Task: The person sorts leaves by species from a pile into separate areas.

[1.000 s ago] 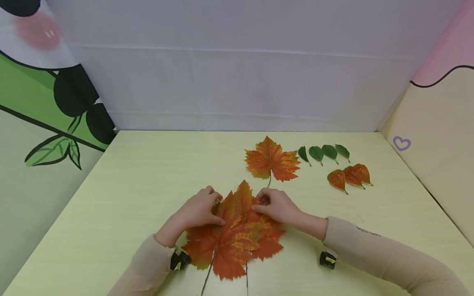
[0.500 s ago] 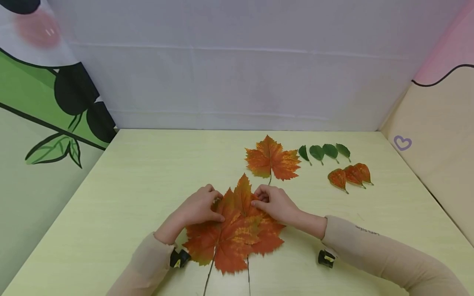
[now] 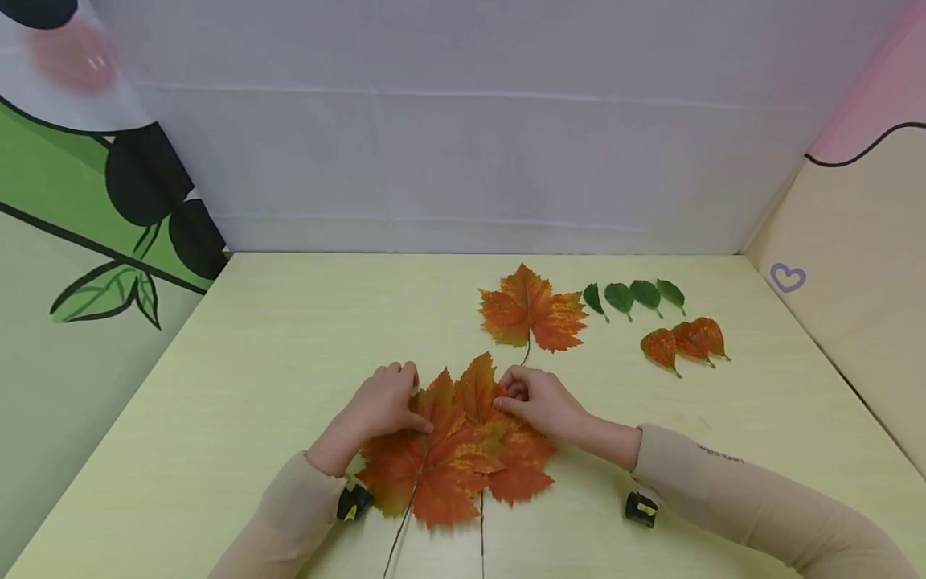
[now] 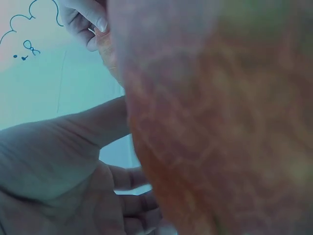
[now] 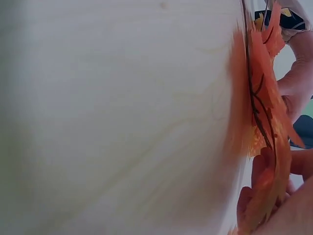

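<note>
In the head view my left hand [image 3: 383, 406] pinches a large orange-red maple leaf [image 3: 437, 478], thumb on its face and fingers behind. My right hand [image 3: 546, 402] pinches a second maple leaf [image 3: 524, 462] by its upper right edge. The left leaf overlaps the right one, and both thin dark stems point toward the front edge. A blurred maple leaf [image 4: 225, 127] fills much of the left wrist view beside the left thumb [image 4: 93, 120]. From the right wrist, a leaf [image 5: 266, 93] shows edge-on above the tabletop, with right fingers [image 5: 261, 171] against it.
A third maple leaf [image 3: 531, 314] lies flat beyond the hands. To its right are a row of several small green leaves [image 3: 618, 299] and an overlapping group of 3 small orange leaves [image 3: 658, 350]. A white backdrop [image 3: 463, 169] stands behind the pale table [image 3: 304, 322].
My left hand has shifted slightly left with its leaf, and the two leaf tips stand farther apart. Both leaves rose a little, then came back down. My right hand keeps its pinch.
</note>
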A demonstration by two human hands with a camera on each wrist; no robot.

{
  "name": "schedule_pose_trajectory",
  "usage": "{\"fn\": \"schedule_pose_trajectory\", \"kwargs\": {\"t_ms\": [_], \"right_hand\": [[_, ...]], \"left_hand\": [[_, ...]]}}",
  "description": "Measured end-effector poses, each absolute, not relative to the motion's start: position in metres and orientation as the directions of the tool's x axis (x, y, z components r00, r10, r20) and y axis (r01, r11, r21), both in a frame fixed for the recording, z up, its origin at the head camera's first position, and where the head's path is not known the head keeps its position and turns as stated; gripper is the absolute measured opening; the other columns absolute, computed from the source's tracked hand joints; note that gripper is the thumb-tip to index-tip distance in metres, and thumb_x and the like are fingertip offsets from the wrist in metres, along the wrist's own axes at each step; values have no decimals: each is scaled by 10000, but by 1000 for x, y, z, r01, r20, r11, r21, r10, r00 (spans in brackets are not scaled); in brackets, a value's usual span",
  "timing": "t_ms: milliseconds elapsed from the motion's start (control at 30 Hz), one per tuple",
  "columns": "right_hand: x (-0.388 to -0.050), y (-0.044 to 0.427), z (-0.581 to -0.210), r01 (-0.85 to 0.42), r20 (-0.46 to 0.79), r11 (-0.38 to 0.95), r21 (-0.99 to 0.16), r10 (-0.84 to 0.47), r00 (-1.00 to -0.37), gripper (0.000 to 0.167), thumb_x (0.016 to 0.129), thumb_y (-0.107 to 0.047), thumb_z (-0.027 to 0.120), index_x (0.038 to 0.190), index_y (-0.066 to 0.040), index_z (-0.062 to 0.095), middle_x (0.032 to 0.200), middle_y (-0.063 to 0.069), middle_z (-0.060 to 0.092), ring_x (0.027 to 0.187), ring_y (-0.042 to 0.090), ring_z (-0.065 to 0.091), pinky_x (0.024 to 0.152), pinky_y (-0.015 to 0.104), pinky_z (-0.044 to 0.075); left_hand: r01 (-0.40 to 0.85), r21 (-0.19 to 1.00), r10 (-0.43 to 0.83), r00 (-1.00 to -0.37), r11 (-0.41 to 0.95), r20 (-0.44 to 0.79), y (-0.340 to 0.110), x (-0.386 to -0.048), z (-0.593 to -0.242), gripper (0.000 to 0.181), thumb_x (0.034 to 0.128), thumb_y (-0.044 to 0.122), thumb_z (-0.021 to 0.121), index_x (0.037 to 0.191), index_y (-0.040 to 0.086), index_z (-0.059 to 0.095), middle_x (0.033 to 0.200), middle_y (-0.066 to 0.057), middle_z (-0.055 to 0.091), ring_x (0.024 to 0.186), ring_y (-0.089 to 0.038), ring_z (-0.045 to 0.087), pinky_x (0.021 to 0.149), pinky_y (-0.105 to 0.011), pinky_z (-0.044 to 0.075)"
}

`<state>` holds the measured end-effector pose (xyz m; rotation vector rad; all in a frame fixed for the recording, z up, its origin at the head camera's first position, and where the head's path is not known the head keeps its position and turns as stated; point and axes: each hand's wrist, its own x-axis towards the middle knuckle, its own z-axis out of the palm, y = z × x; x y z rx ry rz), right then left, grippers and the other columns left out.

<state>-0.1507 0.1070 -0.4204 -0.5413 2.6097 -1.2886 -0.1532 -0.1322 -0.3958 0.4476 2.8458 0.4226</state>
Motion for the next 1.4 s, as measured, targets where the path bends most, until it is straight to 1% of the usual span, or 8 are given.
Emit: {"fn": "schedule_pose_trajectory", "kwargs": {"t_ms": [200, 500, 600, 700, 767, 833, 1033, 1400], "right_hand": [[-150, 108, -421, -248, 6, 564, -788, -396, -918, 108, 830, -156, 659, 883, -98, 584, 756, -34, 612, 686, 77, 547, 683, 260, 442], [-148, 108, -420, -256, 1, 574, -778, -407, -914, 113, 836, -158, 652, 895, -88, 588, 744, -33, 618, 664, 73, 540, 665, 260, 430], [-148, 107, -420, -248, -4, 575, -780, -400, -916, 106, 835, -155, 653, 894, -93, 589, 732, -39, 616, 652, 72, 540, 654, 252, 428], [-147, 107, -419, -243, -6, 568, -786, -399, -917, 104, 835, -147, 652, 894, -93, 587, 724, -40, 616, 640, 75, 541, 646, 252, 426], [-147, 107, -419, -244, -4, 562, -790, -402, -916, 104, 835, -146, 651, 896, -91, 586, 719, -39, 613, 634, 77, 540, 641, 250, 426], [-147, 106, -419, -249, 2, 557, -792, -405, -914, 106, 835, -145, 652, 896, -89, 586, 719, -39, 609, 634, 79, 538, 641, 248, 427], [-148, 106, -420, -254, 10, 556, -792, -403, -915, 104, 831, -141, 656, 890, -91, 587, 717, -39, 598, 631, 86, 526, 634, 243, 428], [-147, 106, -419, -264, 17, 570, -778, -401, -916, 108, 837, -141, 650, 897, -78, 585, 746, -27, 604, 657, 73, 528, 648, 237, 434]], "left_hand": [[226, 292, 293, -932, 929, -212, -132, -153, -394, 489, 632, 376, 813, 775, 66, 462, 666, -33, 452, 576, -180, 437, 515, -280, 330], [187, 322, 276, -926, 928, -258, -131, -152, -393, 380, 688, 309, 783, 785, 79, 497, 662, -8, 492, 570, -153, 460, 523, -276, 343], [164, 346, 261, -930, 924, -258, -131, -152, -395, 354, 691, 291, 784, 682, 93, 490, 577, 15, 438, 518, -134, 423, 490, -258, 309], [152, 361, 253, -934, 920, -252, -133, -153, -398, 428, 694, 298, 781, 547, 127, 416, 483, 38, 320, 450, -112, 348, 453, -242, 258], [148, 374, 252, -936, 916, -246, -135, -154, -400, 477, 699, 306, 776, 511, 143, 369, 465, 42, 263, 432, -105, 308, 444, -238, 237], [149, 388, 253, -939, 910, -232, -138, -155, -400, 468, 708, 306, 769, 522, 143, 372, 476, 40, 260, 442, -108, 301, 448, -239, 241], [146, 462, 251, -952, 875, -174, -149, -160, -393, 287, 754, 268, 735, 676, 88, 525, 568, -14, 427, 513, -143, 407, 491, -258, 333], [141, 552, 235, -967, 822, -103, -163, -176, -380, 275, 835, 210, 654, 700, 64, 465, 561, -19, 356, 496, -153, 372, 484, -268, 315]]}}
